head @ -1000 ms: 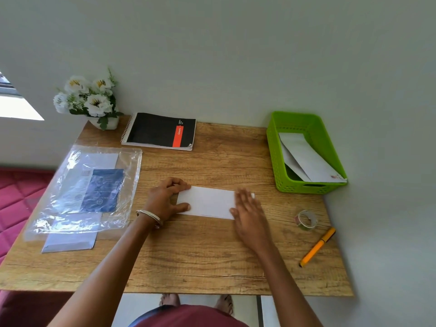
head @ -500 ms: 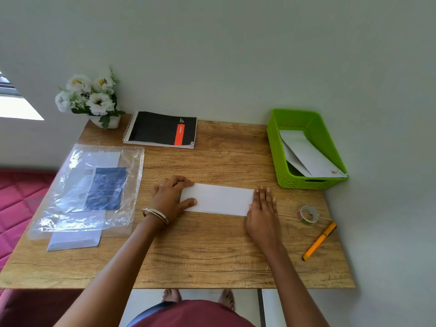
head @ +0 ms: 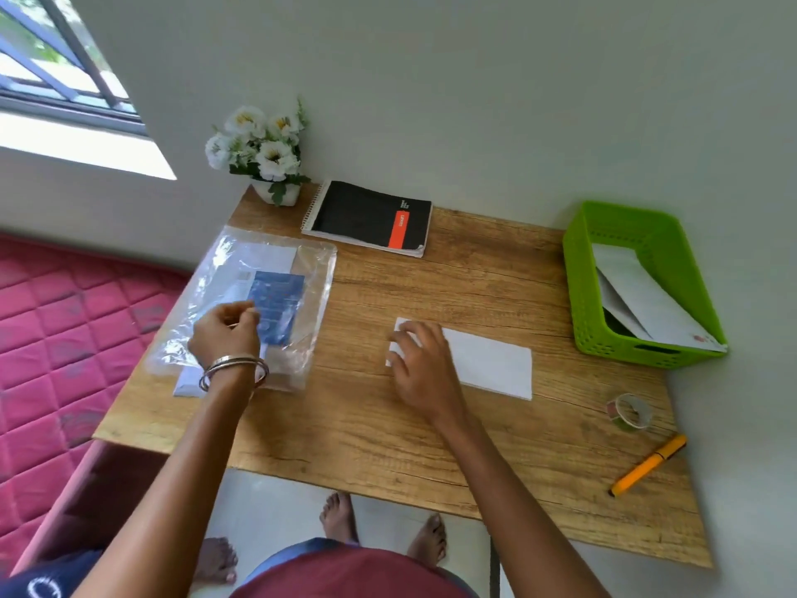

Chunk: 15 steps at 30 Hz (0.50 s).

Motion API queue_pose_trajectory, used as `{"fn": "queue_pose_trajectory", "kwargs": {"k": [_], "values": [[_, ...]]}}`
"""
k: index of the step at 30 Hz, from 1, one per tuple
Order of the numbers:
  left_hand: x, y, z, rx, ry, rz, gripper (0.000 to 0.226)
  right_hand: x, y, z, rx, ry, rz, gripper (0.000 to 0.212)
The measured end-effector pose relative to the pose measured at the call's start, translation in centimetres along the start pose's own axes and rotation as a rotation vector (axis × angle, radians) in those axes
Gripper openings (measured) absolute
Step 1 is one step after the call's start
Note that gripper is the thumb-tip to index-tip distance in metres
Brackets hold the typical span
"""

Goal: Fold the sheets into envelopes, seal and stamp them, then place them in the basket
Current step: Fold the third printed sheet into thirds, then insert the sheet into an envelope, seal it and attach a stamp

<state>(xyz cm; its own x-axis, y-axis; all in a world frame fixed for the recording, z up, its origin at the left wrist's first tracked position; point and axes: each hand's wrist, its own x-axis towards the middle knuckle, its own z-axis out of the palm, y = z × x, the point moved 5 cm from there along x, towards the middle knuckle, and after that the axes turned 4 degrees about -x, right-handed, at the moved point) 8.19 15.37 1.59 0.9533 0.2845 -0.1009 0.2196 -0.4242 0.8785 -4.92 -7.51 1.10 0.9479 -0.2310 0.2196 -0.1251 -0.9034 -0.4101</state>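
Folded sheet [head: 487, 364]: a white rectangle that lies flat near the middle of the wooden table [head: 388, 433]. All places below are given from this sheet.
Right hand [head: 420, 364]: it rests on the left end of the folded sheet. The fingers are bent down with the tips on the paper, close to each other; I cannot tell if they only press or also grip the edge.
Left hand [head: 224, 334]: well to the left of the sheet, above the clear plastic bag [head: 258, 295]. The fingers are curled and the thumb meets the fingertips as in a pinch; the picture is blurred here, so I cannot tell what is between them. Metal bangles [head: 233, 369] are on the wrist.
Clear plastic bag: left of the sheet, flat on the table, with white papers and a blue printed sheet [head: 276, 304] inside. A white paper corner shows under its near edge.
Green basket [head: 586, 304]: right of the sheet and a little farther back, at the table edge by the wall. White envelopes [head: 647, 304] lean inside it.
Tape roll [head: 627, 412]: right of the sheet and nearer to the person.
Orange pen [head: 649, 464]: beyond the tape roll, nearer to the person, lying slanted.
Black notebook [head: 371, 217]: behind the sheet, to the left, spiral bound, with an orange stripe.
Flower pot [head: 263, 153]: left of the notebook, in the far corner, with white flowers.
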Motion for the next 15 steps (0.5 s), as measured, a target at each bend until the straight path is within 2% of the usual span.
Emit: {"fn": "queue_pose_trajectory", "kwargs": {"k": [2,5,7,10,15], "values": [[0.2,-1.5,-1.7,0.184,0.065,-0.151,0.033,1.0,-2.6,1.6,0.055,-0.064,-0.126,0.030],[-0.8,-3.0,-3.2,0.395,0.005,-0.328,0.060,2.0,-5.9,3.8,0.068,-0.133,-0.285,0.036],[-1.7,-3.4,-3.8,0.447,-0.025,-0.349,0.077,2.5,-7.2,5.1,0.087,-0.175,-0.340,0.039],[-2.5,-3.9,-4.3,0.536,-0.029,-0.281,0.096,2.7,-8.0,6.7,0.120,-0.249,-0.352,0.046],[-1.7,-4.2,-4.6,0.473,-0.058,-0.285,0.102,2.7,-8.5,7.6,0.067,-0.287,-0.337,0.048]]}}
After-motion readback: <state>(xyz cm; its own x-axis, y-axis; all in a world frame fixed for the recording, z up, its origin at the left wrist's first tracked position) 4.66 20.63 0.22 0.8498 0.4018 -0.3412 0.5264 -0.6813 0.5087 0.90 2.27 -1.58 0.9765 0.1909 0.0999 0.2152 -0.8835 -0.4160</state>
